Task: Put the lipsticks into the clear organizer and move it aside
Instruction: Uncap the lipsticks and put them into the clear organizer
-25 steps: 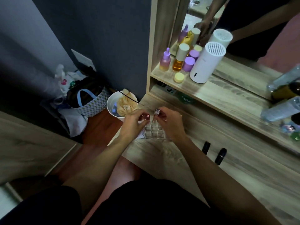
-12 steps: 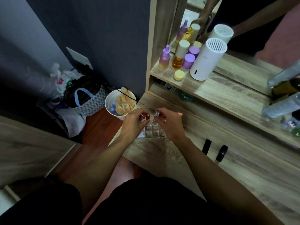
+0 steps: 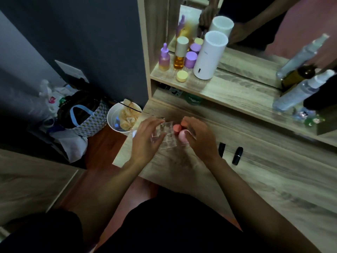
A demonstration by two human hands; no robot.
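Note:
The clear organizer (image 3: 165, 136), a gridded acrylic box, stands at the left end of the wooden dresser top (image 3: 264, 172). My left hand (image 3: 145, 141) grips its left side. A coral lipstick (image 3: 176, 129) stands upright at the organizer's right edge. Beside it is a pink lipstick (image 3: 183, 136), with the fingers of my right hand (image 3: 199, 138) closed around it. A small silver cap (image 3: 162, 118) shows at my left fingertips. Two black lipsticks (image 3: 221, 149) (image 3: 237, 155) lie on the dresser top to the right of my right wrist.
A shelf (image 3: 228, 92) above the dresser top carries purple and amber bottles (image 3: 179, 55), a white cylinder (image 3: 209, 55) and spray bottles (image 3: 299, 92) before a mirror. On the floor to the left are a white bin (image 3: 116, 119) and a patterned bag (image 3: 85, 117).
Both hands held small lipsticks over the organizer. Now my left hand has dropped onto the organizer's side, and my right hand has shifted right, with the coral and pink lipsticks showing at the organizer's right edge.

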